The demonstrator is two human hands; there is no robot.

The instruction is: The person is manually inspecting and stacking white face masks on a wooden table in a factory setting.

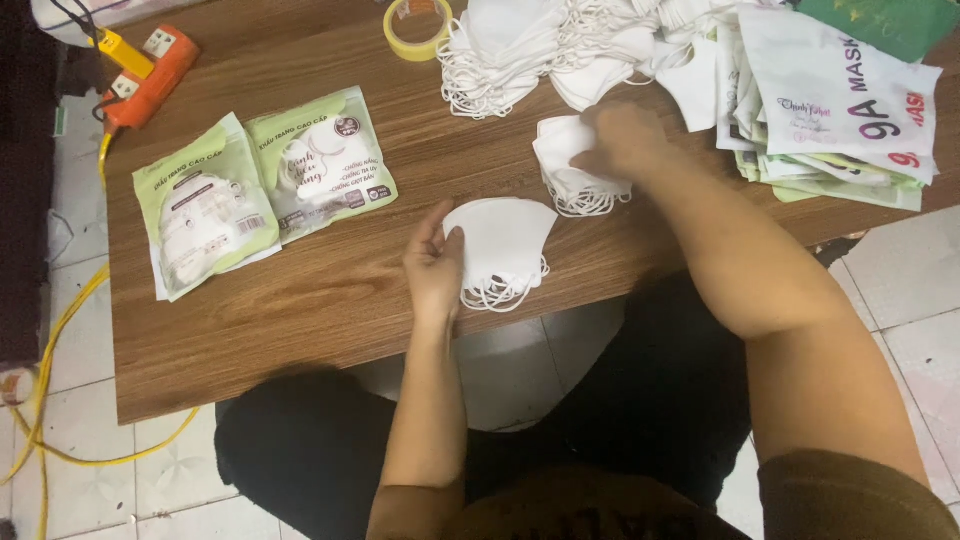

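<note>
Left hand (433, 268) grips a small stack of white face masks (502, 248) by its edge, near the front of the wooden counter (300, 300) — ear loops dangle below. Right hand (622, 138) is closed over a second bundle of masks (570, 170) further back. Beyond lies a big heap of loose masks (530, 50), with printed pouches (840, 100) stacked to its right — two green sealed packets (262, 190) sit well to the left.

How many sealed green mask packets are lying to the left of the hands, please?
2: one packet nearest the table's left edge, and a second packet beside it on its right, overlapping it slightly. The pile at far right may hide more.
</note>
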